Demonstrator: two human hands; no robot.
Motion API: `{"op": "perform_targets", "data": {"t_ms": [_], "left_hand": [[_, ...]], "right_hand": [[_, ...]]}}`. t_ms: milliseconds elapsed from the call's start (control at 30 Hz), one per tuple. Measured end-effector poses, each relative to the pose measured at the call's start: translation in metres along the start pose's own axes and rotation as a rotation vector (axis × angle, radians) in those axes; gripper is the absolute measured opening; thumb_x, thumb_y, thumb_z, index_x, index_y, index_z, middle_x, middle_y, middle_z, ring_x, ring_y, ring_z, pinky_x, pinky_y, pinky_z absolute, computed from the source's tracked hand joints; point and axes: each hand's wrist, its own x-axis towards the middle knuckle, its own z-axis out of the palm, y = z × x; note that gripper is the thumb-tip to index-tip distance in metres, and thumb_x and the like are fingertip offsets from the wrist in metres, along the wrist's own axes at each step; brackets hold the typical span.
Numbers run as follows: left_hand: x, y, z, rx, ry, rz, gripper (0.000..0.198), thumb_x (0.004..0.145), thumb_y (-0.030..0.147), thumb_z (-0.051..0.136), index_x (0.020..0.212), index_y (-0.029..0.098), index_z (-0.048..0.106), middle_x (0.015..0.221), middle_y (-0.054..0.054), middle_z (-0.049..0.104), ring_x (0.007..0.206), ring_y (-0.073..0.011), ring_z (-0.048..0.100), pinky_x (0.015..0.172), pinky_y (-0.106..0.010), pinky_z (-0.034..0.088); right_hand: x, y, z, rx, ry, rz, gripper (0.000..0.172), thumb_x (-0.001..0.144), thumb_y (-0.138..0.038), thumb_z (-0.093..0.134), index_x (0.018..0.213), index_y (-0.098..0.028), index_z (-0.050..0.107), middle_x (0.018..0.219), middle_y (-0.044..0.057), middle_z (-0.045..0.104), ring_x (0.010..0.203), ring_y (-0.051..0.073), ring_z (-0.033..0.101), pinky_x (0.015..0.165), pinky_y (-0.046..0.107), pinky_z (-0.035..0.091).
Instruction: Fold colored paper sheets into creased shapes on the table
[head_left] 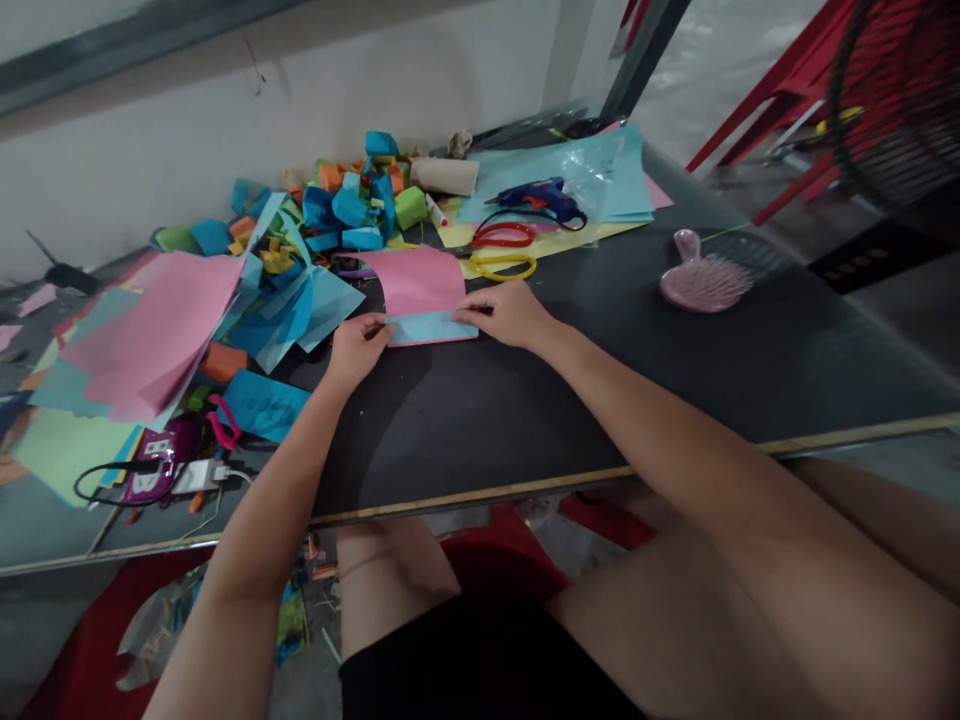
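Note:
A sheet of pink paper [420, 280] lies on the dark table in front of me, its far end curling up slightly. Along its near side runs a light blue paper strip [424, 328], with a thin pink edge showing below it. My left hand [357, 350] pinches the left end of this strip between thumb and fingers. At the right end, my right hand [510, 312] is closed on the strip's upper edge. Whether the strip is a fold of the pink sheet or a separate piece, I cannot tell. Red-handled and yellow-handled scissors [504, 252] lie just beyond my right hand.
Folded coloured paper pieces [349, 205] are heaped against the wall. Loose paper sheets [161, 325] and a purple device [161, 460] with cables lie left. A blue glue gun [536, 198] rests at the back, a pink hairbrush [705, 280] right, near a fan [900, 110].

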Motion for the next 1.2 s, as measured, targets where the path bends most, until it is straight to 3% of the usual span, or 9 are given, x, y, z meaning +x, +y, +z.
{"op": "perform_targets", "data": {"t_ms": [133, 300, 433, 600, 733, 867, 1033, 1200], "left_hand": [[-0.008, 0.008, -0.010, 0.181, -0.078, -0.007, 0.014, 0.075, 0.025, 0.067, 0.083, 0.017, 0.075, 0.075, -0.004, 0.073, 0.069, -0.0174, 0.065, 0.066, -0.028, 0.050], [-0.012, 0.015, -0.016, 0.304, -0.136, 0.009, 0.018, 0.074, 0.028, 0.066, 0.085, 0.018, 0.077, 0.072, -0.004, 0.073, 0.068, -0.0182, 0.064, 0.063, -0.029, 0.047], [-0.011, 0.014, -0.014, 0.369, -0.115, 0.044, 0.014, 0.075, 0.028, 0.067, 0.080, 0.019, 0.077, 0.071, -0.005, 0.073, 0.067, -0.0200, 0.065, 0.064, -0.031, 0.047], [-0.011, 0.012, -0.008, 0.397, -0.101, 0.148, 0.016, 0.079, 0.024, 0.062, 0.076, 0.021, 0.077, 0.069, -0.005, 0.073, 0.066, -0.0201, 0.064, 0.064, -0.031, 0.047], [-0.015, 0.021, -0.005, 0.584, -0.108, 0.205, 0.021, 0.084, 0.022, 0.057, 0.088, 0.021, 0.078, 0.080, -0.006, 0.075, 0.082, -0.0225, 0.065, 0.080, -0.036, 0.051], [-0.018, 0.036, -0.003, 0.731, -0.159, 0.109, 0.025, 0.089, 0.018, 0.054, 0.102, 0.019, 0.076, 0.092, -0.008, 0.074, 0.098, -0.0259, 0.064, 0.093, -0.042, 0.049], [-0.020, 0.035, 0.001, 0.756, -0.151, 0.102, 0.025, 0.090, 0.018, 0.054, 0.104, 0.018, 0.075, 0.094, -0.009, 0.074, 0.099, -0.0261, 0.064, 0.092, -0.042, 0.050], [-0.020, 0.029, 0.007, 0.771, -0.104, 0.146, 0.026, 0.091, 0.020, 0.051, 0.102, 0.017, 0.074, 0.093, -0.010, 0.073, 0.099, -0.0256, 0.063, 0.090, -0.040, 0.051]], "right_hand": [[0.002, -0.002, 0.000, 0.024, -0.125, -0.010, 0.028, 0.090, -0.046, 0.062, 0.087, -0.023, 0.078, 0.075, 0.002, 0.074, 0.064, 0.015, 0.062, 0.065, 0.029, 0.041], [0.002, -0.005, 0.000, 0.031, -0.171, -0.031, 0.024, 0.090, -0.041, 0.063, 0.086, -0.023, 0.079, 0.081, 0.003, 0.075, 0.071, 0.016, 0.065, 0.066, 0.028, 0.042], [0.001, -0.004, -0.001, -0.015, -0.175, -0.076, 0.022, 0.090, -0.040, 0.062, 0.085, -0.026, 0.078, 0.091, 0.003, 0.076, 0.082, 0.017, 0.066, 0.071, 0.029, 0.043], [0.002, -0.004, -0.001, -0.066, -0.199, -0.056, 0.017, 0.088, -0.034, 0.065, 0.087, -0.023, 0.077, 0.091, 0.003, 0.075, 0.077, 0.016, 0.063, 0.068, 0.028, 0.041], [0.001, -0.007, -0.001, -0.114, -0.213, -0.038, 0.017, 0.088, -0.033, 0.064, 0.088, -0.020, 0.076, 0.091, 0.004, 0.074, 0.076, 0.016, 0.062, 0.067, 0.028, 0.039], [-0.002, -0.013, -0.001, -0.192, -0.213, -0.023, 0.017, 0.088, -0.032, 0.062, 0.093, -0.021, 0.074, 0.094, 0.004, 0.073, 0.080, 0.017, 0.062, 0.066, 0.028, 0.036], [-0.004, -0.017, -0.002, -0.196, -0.224, 0.029, 0.021, 0.087, -0.040, 0.064, 0.093, -0.022, 0.073, 0.095, 0.005, 0.072, 0.083, 0.018, 0.062, 0.064, 0.028, 0.035], [-0.001, -0.017, -0.005, -0.057, -0.245, 0.113, 0.032, 0.080, -0.051, 0.070, 0.085, -0.020, 0.075, 0.081, 0.004, 0.071, 0.071, 0.015, 0.059, 0.062, 0.028, 0.036]]}}
